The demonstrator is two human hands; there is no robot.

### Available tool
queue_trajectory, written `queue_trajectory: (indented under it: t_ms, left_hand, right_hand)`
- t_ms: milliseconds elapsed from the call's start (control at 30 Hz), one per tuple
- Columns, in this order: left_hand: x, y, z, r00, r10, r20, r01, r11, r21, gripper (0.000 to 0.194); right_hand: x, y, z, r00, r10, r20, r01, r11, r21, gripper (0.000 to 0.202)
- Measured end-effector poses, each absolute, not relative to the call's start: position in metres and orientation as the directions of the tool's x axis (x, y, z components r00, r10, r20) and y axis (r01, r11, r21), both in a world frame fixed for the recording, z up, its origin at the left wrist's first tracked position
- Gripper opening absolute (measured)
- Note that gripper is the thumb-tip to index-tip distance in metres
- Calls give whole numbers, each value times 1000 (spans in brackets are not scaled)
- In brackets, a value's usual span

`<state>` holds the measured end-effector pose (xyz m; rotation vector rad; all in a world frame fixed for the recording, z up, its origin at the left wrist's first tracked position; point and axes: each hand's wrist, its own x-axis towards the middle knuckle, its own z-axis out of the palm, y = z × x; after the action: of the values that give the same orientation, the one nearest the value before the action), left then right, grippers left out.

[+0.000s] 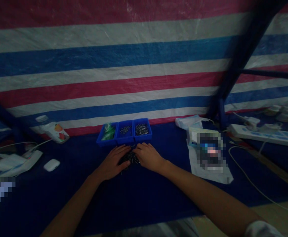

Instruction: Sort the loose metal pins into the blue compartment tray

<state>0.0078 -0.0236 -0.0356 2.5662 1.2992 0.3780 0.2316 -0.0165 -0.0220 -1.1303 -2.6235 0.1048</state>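
Observation:
A loose pile of small dark, shiny pieces like screws [133, 158] lies on the blue table surface [134, 194]. My left hand [114, 162] rests at the pile's left side, palm down, thumb and fingers apart. On the right side, my right hand [147, 156] touches the pile with its fingers bent together; whether it pinches a piece is too small to tell. Just beyond my hands stand three joined blue bins: the left bin [107, 143] holds something green in clear plastic, while the middle bin [125, 141] and the right bin [144, 137] hold small metal pieces.
To the left are a bottle [57, 132], a white case [51, 165] and a power strip [32, 163] with cables. To the right lie a box on white paper [195, 164], a plastic packet [189, 122] and a long power strip [264, 134]. Behind hangs a striped sheet [134, 82].

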Motion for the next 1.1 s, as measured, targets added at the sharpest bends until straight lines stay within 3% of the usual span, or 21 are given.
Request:
queue_trajectory:
  t_ms: [700,1000,1100]
  left_hand:
    - [8,-24,-36,588,796,146,733,-600,320,56]
    - [8,-23,-37,578,802,149,740,-593,319,54]
    - [9,-22,-37,579,802,144,739,-591,322,51]
  right_hand:
    - [229,-9,-24,-672,669,317,560,739,-374,23]
    - [233,-10,-17,-674,658,336,565,752,-339,28]
    - [232,-9,-16,-623,664,414,513,746,-425,28]
